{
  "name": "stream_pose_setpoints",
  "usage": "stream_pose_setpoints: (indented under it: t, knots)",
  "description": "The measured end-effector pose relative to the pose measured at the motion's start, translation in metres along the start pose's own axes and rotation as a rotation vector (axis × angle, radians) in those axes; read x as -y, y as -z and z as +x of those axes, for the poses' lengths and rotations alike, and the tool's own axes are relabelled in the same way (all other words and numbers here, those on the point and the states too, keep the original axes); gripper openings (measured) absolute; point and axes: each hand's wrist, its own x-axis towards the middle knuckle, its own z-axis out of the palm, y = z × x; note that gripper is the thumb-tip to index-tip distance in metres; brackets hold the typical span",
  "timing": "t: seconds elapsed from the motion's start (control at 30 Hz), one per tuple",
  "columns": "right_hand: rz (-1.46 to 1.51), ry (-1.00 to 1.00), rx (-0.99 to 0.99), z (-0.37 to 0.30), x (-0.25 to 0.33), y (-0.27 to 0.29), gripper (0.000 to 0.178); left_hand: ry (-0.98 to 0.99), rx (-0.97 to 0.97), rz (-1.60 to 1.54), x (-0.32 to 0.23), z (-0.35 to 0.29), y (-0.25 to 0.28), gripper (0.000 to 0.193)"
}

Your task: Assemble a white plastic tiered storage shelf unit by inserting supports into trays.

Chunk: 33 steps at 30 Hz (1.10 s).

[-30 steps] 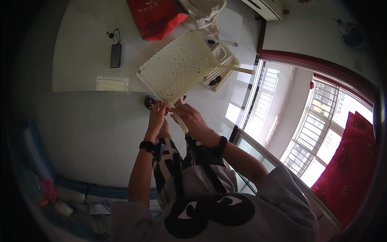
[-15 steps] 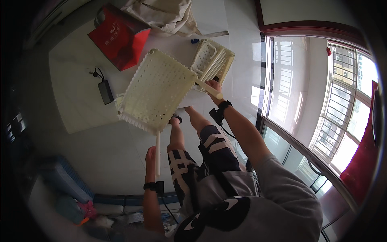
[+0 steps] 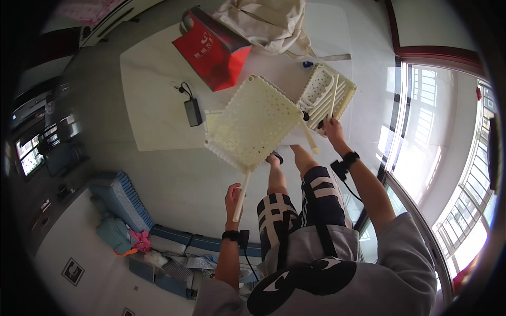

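A cream perforated shelf tray (image 3: 258, 124) with scalloped edges is at the middle, before my legs. One plastic tube (image 3: 241, 200) extends from its near corner, and a second tube (image 3: 309, 138) from its right corner. My left hand (image 3: 232, 197) is closed at the near tube, its fingers partly behind it. To the right, a second cream tray (image 3: 345, 100) holds several loose tubes and a white looped plastic part (image 3: 320, 90). My right hand (image 3: 332, 129) is at that tray's near edge, fingers closed around the lower end of a slanting tube (image 3: 335, 97).
On the pale table (image 3: 153, 116) lie a black power adapter (image 3: 193, 111), a red paper bag (image 3: 216, 55), a beige cloth bag (image 3: 266, 23) and a small blue item (image 3: 308, 64). A blue sofa (image 3: 174, 239) with clothes stands at lower left. Glass sliding doors (image 3: 403, 174) line the right side.
My right hand has left the tube at the shelf tray's right corner and now grips a loose tube at the second tray. My left hand stays by the near tube. The whole view has shifted.
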Motion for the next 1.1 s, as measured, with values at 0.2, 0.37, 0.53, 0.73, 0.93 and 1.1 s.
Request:
stream_pose_setpoints:
  t: [0.2,0.37,0.53,0.73,0.93,1.1]
  knots:
    - [-0.014,0.397,-0.318,-0.113,0.102,0.115,0.025,-0.167,-0.221,-0.204,-0.058,0.026,0.036,0.024]
    - [0.153,0.608,-0.412,-0.237,0.223,0.133,0.018,-0.18,-0.13,-0.253,-0.081,0.066,0.065,0.022]
    - [-0.023,0.776,0.016,-0.285,0.316,0.057,0.018,-0.241,-0.24,-0.308,-0.061,0.141,0.068,0.037]
    - [-0.309,0.956,0.213,-0.276,0.33,-0.104,0.016,0.208,0.189,-0.65,-0.047,0.177,0.089,0.063]
    - [-0.406,0.964,0.251,-0.274,0.324,-0.155,0.018,0.102,0.286,-0.588,-0.066,0.158,0.087,0.059]
    - [-0.472,1.038,0.19,-0.293,0.327,-0.194,0.016,0.079,0.392,-0.575,-0.032,0.175,0.104,0.057]
